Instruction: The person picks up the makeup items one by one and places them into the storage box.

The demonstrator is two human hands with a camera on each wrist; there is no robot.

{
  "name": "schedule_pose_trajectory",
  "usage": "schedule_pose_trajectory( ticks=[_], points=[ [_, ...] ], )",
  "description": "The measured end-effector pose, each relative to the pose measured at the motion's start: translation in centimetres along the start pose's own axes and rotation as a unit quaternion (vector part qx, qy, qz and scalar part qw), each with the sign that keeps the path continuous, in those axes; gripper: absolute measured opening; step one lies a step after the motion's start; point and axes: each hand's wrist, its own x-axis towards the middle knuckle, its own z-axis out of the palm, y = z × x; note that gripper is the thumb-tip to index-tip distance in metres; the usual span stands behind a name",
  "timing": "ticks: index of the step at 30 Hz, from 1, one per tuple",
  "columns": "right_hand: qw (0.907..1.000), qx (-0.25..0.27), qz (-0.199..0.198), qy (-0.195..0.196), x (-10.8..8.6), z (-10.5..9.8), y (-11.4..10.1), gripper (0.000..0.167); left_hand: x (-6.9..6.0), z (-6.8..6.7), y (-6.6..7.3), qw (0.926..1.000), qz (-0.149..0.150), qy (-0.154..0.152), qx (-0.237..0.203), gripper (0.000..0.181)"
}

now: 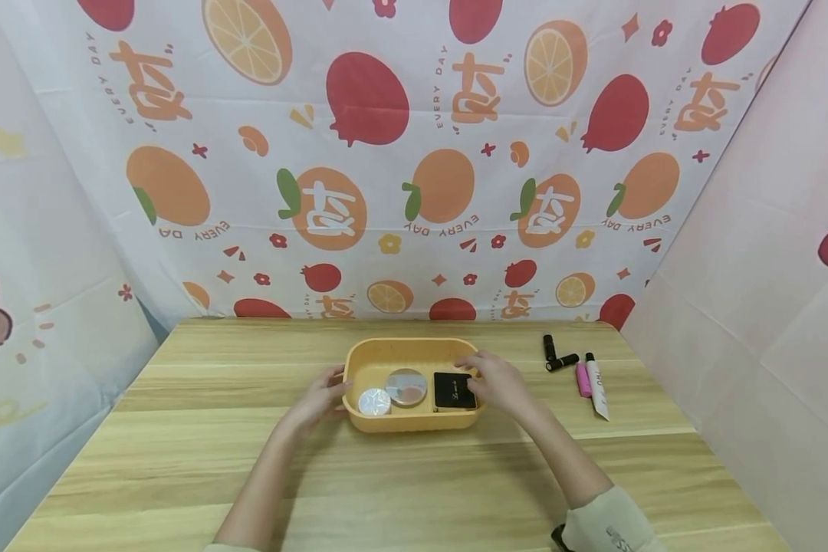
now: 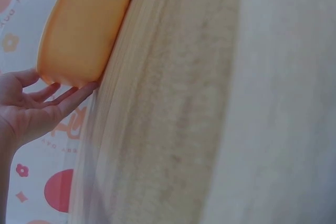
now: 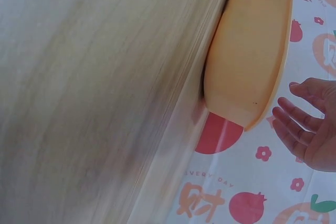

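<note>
A yellow tray (image 1: 414,423) stands on the table, its outer wall also seen in the left wrist view (image 2: 86,30) and right wrist view (image 3: 247,51). In it lie a round white patterned case (image 1: 375,402), a round shiny disc (image 1: 406,387) and a black square case (image 1: 454,390). The left hand (image 1: 320,399) touches the tray's left end with fairly straight fingers, as the left wrist view shows (image 2: 39,103). Over the tray's right end, beside the black case, is the right hand (image 1: 498,383); its fingers look loosely bent and hold nothing in the right wrist view (image 3: 312,124).
To the right of the tray lie two small black tubes (image 1: 549,347) (image 1: 562,362), a pink tube (image 1: 583,379) and a white tube with a black cap (image 1: 597,389). A fruit-printed cloth (image 1: 400,192) hangs behind the wooden table (image 1: 386,491).
</note>
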Motion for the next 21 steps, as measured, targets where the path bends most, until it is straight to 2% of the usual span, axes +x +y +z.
schedule_pose_trajectory(
  ticks=[21],
  points=[
    [0.999,-0.019,0.036,0.021,-0.4,-1.2,1.4,0.034,0.0,-0.1,-0.1,1.0,-0.001,-0.003,0.002,0.049]
  ],
)
